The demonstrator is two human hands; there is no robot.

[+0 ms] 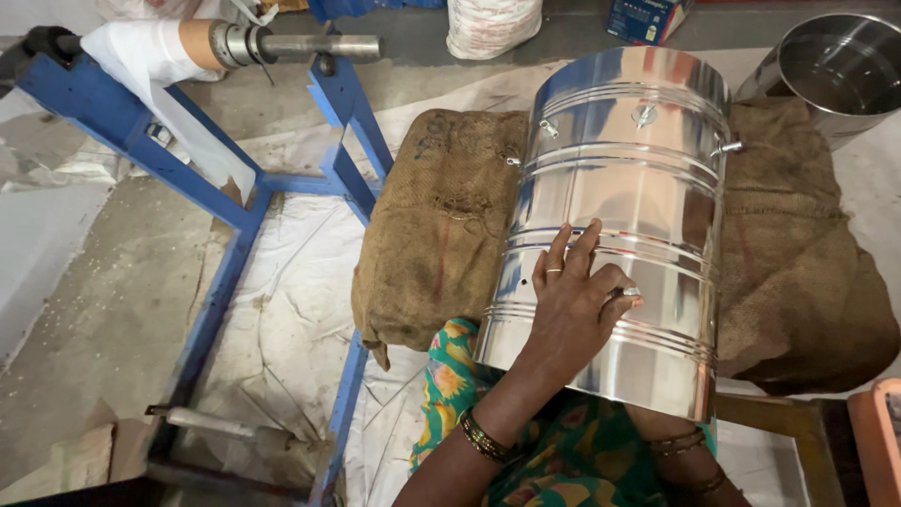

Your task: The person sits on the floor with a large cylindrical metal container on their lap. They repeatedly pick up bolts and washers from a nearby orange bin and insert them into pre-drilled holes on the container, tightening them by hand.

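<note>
A: What's at the left of the frame?

B: A blue stand [221, 202] runs from upper left down to lower centre, carrying a roll of white film [141, 52] on a steel shaft [310, 44]. A white sheet [291, 310] lies on the floor under it.

A: And in the middle?

B: A brown sack [436, 225] lies flat at centre, and a shiny steel drum [624, 216] lies on its side over it, reaching from upper centre down to the person's lap at lower centre. Small studs poke from the wall near its far end.

A: The hands?

B: The left hand [574, 300] lies flat on the drum's wall, fingers spread and apart, pressing rather than gripping. The right hand is under the drum's near rim at lower right; only a bangled wrist shows, so I cannot tell whether it is closed.

A: How far along does the work look?

B: I'd judge it barely begun. The drum's wall is bare metal, with no film on it, and the film hangs from its roll well apart from the drum. The drum is only steadied

A: Further right?

B: A second steel vessel [840, 70] stands open at upper right, and an orange edge [878, 441] shows at lower right
</note>
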